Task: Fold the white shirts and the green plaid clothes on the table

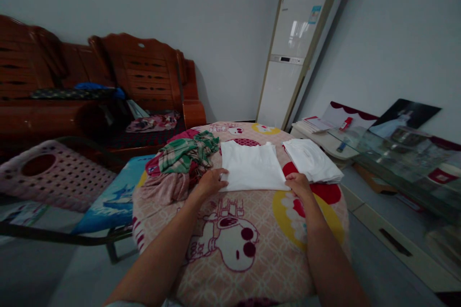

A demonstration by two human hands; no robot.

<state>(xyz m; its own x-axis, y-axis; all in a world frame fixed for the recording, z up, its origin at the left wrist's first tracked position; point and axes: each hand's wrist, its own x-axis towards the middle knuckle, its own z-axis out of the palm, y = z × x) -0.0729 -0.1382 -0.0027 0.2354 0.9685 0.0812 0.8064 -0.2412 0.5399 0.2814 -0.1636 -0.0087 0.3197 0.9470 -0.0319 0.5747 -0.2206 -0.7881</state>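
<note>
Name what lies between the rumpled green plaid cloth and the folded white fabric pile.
In the head view, a flat, roughly rectangular white cloth, left hand and right hand at its near corners.

"Where can a hand go?"
"Near us. The counter has lots of room between the left arm and the right arm."
"And the left side?"
"A heap of clothes is in the way, just beside the white cloth. The left fingers are close to it."
"The right?"
"A folded white pile. There's a thin gap by the white cloth, but the right fingers block its near end."
"Behind?"
"Some room, up to the far edge."
</note>
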